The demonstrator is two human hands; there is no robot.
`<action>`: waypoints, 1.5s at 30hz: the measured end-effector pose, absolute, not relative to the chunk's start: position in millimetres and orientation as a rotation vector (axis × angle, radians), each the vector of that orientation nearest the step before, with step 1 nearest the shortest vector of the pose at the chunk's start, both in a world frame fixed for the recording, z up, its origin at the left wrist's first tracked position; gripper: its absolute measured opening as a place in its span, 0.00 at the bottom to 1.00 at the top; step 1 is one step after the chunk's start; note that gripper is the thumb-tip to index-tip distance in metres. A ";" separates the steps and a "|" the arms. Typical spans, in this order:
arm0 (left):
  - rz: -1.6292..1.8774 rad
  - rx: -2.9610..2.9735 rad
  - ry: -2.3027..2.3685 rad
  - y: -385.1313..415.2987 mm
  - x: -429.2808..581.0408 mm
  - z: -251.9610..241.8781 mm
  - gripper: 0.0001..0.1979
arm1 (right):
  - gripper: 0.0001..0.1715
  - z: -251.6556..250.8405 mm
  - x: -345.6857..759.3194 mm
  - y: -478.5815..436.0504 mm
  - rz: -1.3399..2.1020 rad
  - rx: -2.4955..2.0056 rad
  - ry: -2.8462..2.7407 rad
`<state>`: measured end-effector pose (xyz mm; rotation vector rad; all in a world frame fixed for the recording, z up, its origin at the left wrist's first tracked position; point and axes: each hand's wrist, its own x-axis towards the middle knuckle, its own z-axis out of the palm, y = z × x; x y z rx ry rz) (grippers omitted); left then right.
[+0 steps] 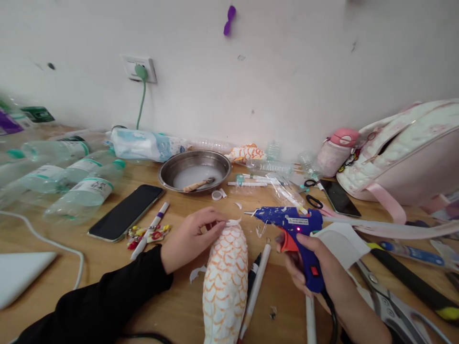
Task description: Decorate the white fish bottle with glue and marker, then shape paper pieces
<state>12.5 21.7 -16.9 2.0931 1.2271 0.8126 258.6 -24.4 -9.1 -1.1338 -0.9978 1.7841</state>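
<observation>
My right hand (304,263) is wrapped around the handle of a blue hot glue gun (283,217) with an orange trigger and a lit red light. Its nozzle points left, just short of the far end of a white fish-shaped body (227,282) painted with orange scales. At that end, my left hand (195,234) has thumb and fingers closed on a small white strip (233,223) against the body. A white marker (256,286) and a dark pen (253,272) lie along the body's right side. A white scrap (197,272) is on its left.
Behind my hands stands a metal bowl (195,172) of cloudy liquid with a brush (198,185). Plastic bottles (86,196) and a phone (125,212) lie left. On the right are large scissors (390,306), a black-handled tool (412,277), another phone (340,197) and a backpack (412,153).
</observation>
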 end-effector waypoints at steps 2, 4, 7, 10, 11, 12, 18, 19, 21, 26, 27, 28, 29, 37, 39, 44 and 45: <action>0.799 2.103 1.238 21.3 12.4 -16.4 0.12 | 0.23 -10.4 258.9 -23.6 1.778 -1.123 -0.926; 0.791 2.119 1.242 21.0 12.2 -15.8 0.12 | 0.23 -12.0 259.1 -23.1 1.767 -1.113 -0.868; 0.753 2.171 1.207 20.6 11.2 -15.5 0.13 | 0.24 -14.2 258.8 -23.0 1.795 -1.089 -0.822; 0.698 2.235 1.160 20.0 9.0 -16.0 0.15 | 0.22 -16.2 257.9 -23.2 1.810 -1.067 -0.794; 0.686 2.255 1.150 19.9 8.1 -16.3 0.15 | 0.22 -17.0 257.7 -23.1 1.811 -1.067 -0.781; 0.673 2.276 1.141 19.9 7.2 -16.5 0.15 | 0.22 -17.8 257.7 -22.8 1.815 -1.067 -0.769; 0.572 2.453 1.105 21.2 5.5 -15.1 0.16 | 0.22 -21.3 258.9 -22.3 1.836 -1.079 -0.817; 0.563 2.480 1.110 21.0 5.8 -14.4 0.16 | 0.22 -21.0 258.5 -22.8 1.828 -1.088 -0.820; 0.553 2.514 1.142 20.2 6.6 -12.9 0.16 | 0.22 -20.0 257.0 -23.5 1.806 -1.099 -0.809; 0.469 2.539 1.141 18.9 7.5 -9.7 0.18 | 0.22 -18.4 254.7 -22.5 1.793 -1.107 -0.800; 0.450 2.538 1.129 19.1 7.5 -9.3 0.18 | 0.22 -18.6 254.8 -22.2 1.794 -1.110 -0.798; 0.439 2.535 1.121 19.4 7.5 -8.8 0.18 | 0.22 -18.8 255.1 -22.1 1.794 -1.116 -0.795; 0.433 2.532 1.118 19.7 7.5 -8.5 0.17 | 0.22 -19.0 255.4 -22.2 1.792 -1.120 -0.794; 0.425 2.553 1.116 19.9 7.5 -8.2 0.18 | 0.22 -18.0 255.0 -23.0 1.804 -1.151 -0.796; 0.422 2.562 1.129 20.5 7.6 -7.4 0.18 | 0.22 -18.3 254.9 -22.6 1.803 -1.152 -0.818; 0.396 2.561 1.110 21.1 8.7 -4.0 0.16 | 0.22 -19.8 254.9 -23.1 1.776 -1.150 -0.811; 0.404 2.552 1.109 20.8 9.1 -4.4 0.16 | 0.22 -19.8 255.0 -23.3 1.777 -1.150 -0.810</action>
